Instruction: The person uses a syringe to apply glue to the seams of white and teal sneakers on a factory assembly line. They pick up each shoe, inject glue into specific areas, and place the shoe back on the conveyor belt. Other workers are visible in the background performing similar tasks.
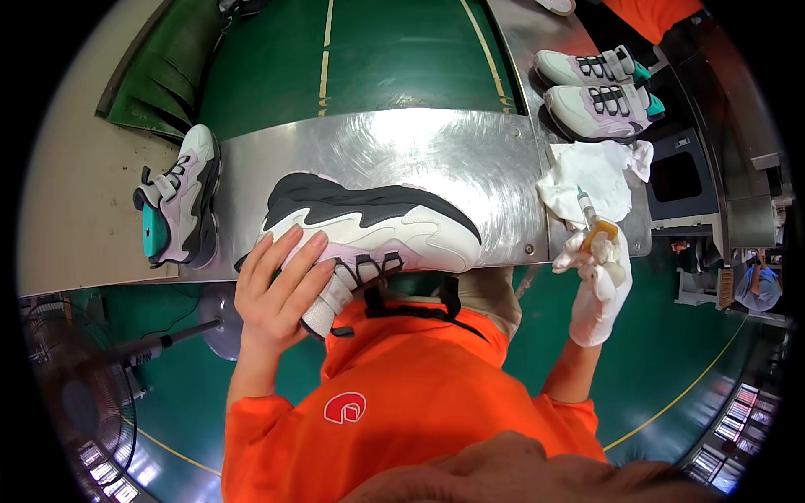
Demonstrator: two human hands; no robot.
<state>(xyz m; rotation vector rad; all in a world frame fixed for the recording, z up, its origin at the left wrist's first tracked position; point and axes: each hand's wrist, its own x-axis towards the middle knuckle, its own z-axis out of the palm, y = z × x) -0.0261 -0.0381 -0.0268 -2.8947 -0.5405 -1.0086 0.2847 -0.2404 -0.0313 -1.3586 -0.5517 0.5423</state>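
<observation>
**At the metal bench, a shoe held on its side**

Against the near edge of a metal table [436, 142], a person in an orange shirt [402, 394] steadies a white, grey and pale pink shoe [369, 222] lying on its side, sole facing away. The bare left hand [277, 289] grips it at the strap end, fingers [293, 251] spread over the upper and thumb beneath. The gloved right hand [599, 281] is closed around a small syringe with an amber cap [594, 220], its tip pointing up, just off the shoe's toe. Just above those fingers lies a crumpled white cloth [591, 180]. Beyond the cloth, a matching pair of shoes [597, 92] rests on the table's far right corner. Well left of the left hand, another shoe [180, 201] with a teal lining lies at the table's left end. A round white emblem [344, 407] marks the shirt's chest.
</observation>
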